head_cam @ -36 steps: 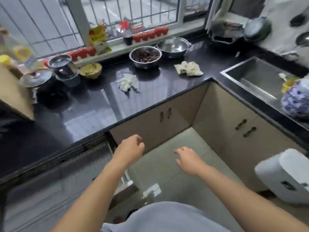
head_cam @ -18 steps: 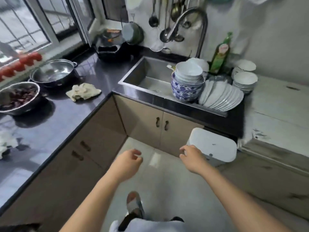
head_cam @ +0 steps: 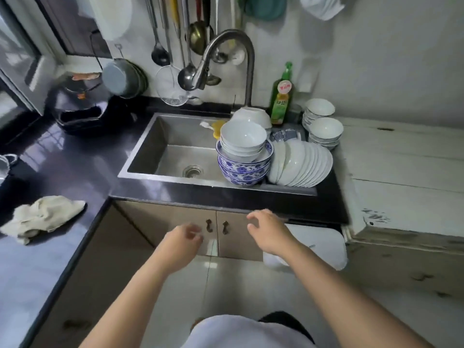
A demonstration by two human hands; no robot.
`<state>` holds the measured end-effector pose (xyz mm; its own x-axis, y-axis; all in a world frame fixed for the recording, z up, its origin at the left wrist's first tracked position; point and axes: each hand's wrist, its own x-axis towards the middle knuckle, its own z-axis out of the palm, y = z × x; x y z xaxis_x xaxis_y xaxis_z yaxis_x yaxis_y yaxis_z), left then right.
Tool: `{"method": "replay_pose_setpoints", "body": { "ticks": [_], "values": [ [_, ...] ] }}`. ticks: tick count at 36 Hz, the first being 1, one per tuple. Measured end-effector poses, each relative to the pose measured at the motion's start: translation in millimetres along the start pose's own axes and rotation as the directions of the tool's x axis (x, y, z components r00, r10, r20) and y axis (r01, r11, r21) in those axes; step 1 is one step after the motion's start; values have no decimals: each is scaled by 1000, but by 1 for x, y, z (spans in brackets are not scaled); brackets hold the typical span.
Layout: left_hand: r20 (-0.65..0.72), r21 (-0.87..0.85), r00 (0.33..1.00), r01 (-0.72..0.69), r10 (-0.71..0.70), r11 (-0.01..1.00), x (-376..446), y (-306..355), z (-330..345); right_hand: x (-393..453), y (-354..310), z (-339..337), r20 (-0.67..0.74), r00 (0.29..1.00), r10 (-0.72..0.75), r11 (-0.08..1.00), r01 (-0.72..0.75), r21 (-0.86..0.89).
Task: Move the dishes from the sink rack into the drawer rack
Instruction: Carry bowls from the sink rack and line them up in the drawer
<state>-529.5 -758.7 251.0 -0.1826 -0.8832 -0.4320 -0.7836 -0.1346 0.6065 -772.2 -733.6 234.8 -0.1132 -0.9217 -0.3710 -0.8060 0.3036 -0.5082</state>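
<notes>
— Looking at the dishes, are any put away yet?
— I don't think so. The white bowls (head_cam: pixel 243 139) sit stacked inside the blue flowered bowls (head_cam: pixel 244 169) at the right end of the sink (head_cam: pixel 160 156). The white plates (head_cam: pixel 301 163) stand on edge in a row just beside them. The drawer rack is not in view.
— What are they like?
— Smooth, shiny and round. They look hard, so they could chip.
— And the hands?
— The left hand (head_cam: pixel 182 243) and the right hand (head_cam: pixel 268 233) hang in front of the cupboard doors, below the counter (head_cam: pixel 226 195). Each grip is loose, fingers softly curled, holding nothing.
— What else is there?
— A green bottle (head_cam: pixel 282 96), more little bowls (head_cam: pixel 324 130) on the worn white top, and a crumpled cloth (head_cam: pixel 42 217).
</notes>
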Motion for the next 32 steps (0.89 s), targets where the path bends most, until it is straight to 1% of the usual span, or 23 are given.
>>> {"method": "replay_pose_setpoints", "body": {
  "ticks": [4, 7, 9, 13, 16, 19, 22, 25, 28, 32],
  "values": [
    [44, 4, 995, -89, 89, 996, 34, 44, 4, 2, 30, -19, -37, 996, 84, 995, -82, 55],
    [95, -38, 982, -161, 164, 986, 58, 84, 18, 15, 64, -46, -121, 980, 160, 983, -147, 114],
    [114, -4, 970, -217, 216, 976, 73, 107, 31, 25, 88, -61, -169, 964, 204, 971, -178, 157],
    [132, 10, 967, -223, 220, 975, 93, 149, 62, 40, 135, -83, -209, 949, 235, 958, -190, 214],
    [99, -18, 968, -229, 229, 973, 112, 185, 87, 62, 173, -107, -212, 955, 209, 964, -165, 211],
    [26, -79, 982, -186, 189, 979, 132, 227, 121, 94, 224, -143, -183, 972, 149, 980, -119, 161],
    [29, -91, 990, -131, 135, 987, 133, 251, 144, 110, 257, -167, -140, 981, 132, 987, -118, 108],
    [9, -101, 999, -48, 49, 994, 131, 283, 160, 138, 290, -199, -97, 992, 80, 996, -75, 53],
    [-56, -83, 998, 30, -34, 996, 133, 296, 160, 174, 298, -227, -68, 998, 17, 1000, -16, 7],
    [-108, -74, 985, 127, -135, 989, 126, 295, 162, 219, 288, -256, -117, 988, -98, 995, 95, -28]
  ]
}}
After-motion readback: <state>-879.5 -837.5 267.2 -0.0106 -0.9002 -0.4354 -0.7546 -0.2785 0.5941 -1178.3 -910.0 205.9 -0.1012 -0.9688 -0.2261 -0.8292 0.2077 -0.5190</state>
